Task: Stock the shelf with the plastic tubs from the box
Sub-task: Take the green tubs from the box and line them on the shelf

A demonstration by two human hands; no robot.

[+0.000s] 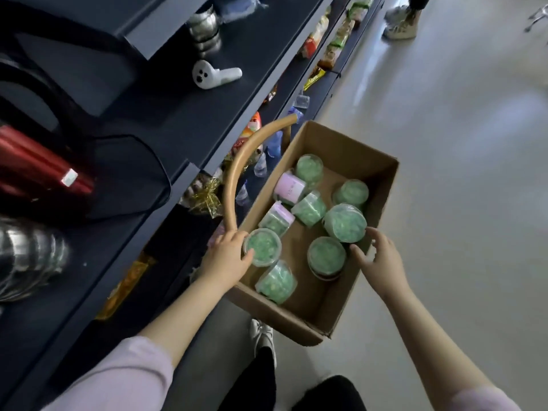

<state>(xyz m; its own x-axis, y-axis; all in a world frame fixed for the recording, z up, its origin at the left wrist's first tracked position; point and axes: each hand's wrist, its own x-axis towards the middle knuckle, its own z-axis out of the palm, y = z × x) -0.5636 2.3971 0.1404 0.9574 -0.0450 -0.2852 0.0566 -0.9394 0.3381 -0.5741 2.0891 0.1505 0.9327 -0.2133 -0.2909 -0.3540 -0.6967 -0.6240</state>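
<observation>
The left hand grips a tub at the box's near-left edge, its clear lid up and axis upright. The right hand is open, fingers spread, beside the box's right wall, touching nothing clearly. Inside the cardboard box on the floor lie round, clear plastic tubs of green contents: some upright, several tipped on their sides, two showing pink labels. Bare cardboard shows between them. A curved tan handle arcs at the left. Farther left, dark shelves hold packets.
</observation>
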